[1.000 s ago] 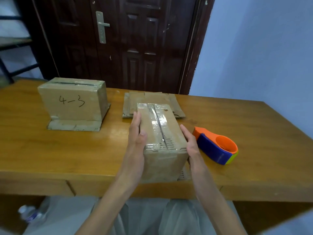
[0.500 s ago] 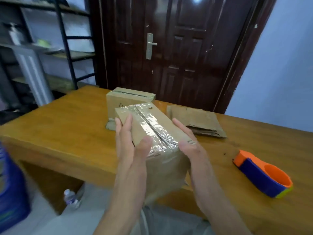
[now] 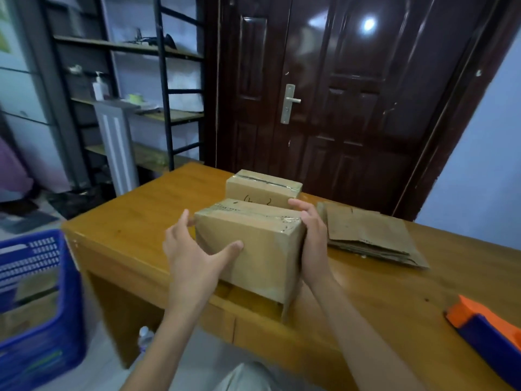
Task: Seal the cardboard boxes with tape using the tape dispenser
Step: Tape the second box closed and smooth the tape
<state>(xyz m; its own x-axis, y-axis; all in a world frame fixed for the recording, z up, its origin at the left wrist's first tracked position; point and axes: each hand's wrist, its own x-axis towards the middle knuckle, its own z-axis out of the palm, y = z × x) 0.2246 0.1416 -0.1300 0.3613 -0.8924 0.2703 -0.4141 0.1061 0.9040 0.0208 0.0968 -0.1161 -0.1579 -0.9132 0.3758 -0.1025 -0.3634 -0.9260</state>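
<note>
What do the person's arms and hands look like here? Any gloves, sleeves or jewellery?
Both arms are bare as far as the picture shows: no sleeves in view. The left hand and right hand wear no gloves, and no rings, watch or bracelet can be seen on them. Light-coloured clothing shows at the bottom edge, between the arms.

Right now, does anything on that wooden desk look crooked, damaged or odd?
Yes. The brown cardboard box held between the left hand and right hand is tilted, its near end overhanging the wooden desk edge. Its clear tape looks wrinkled.
</note>
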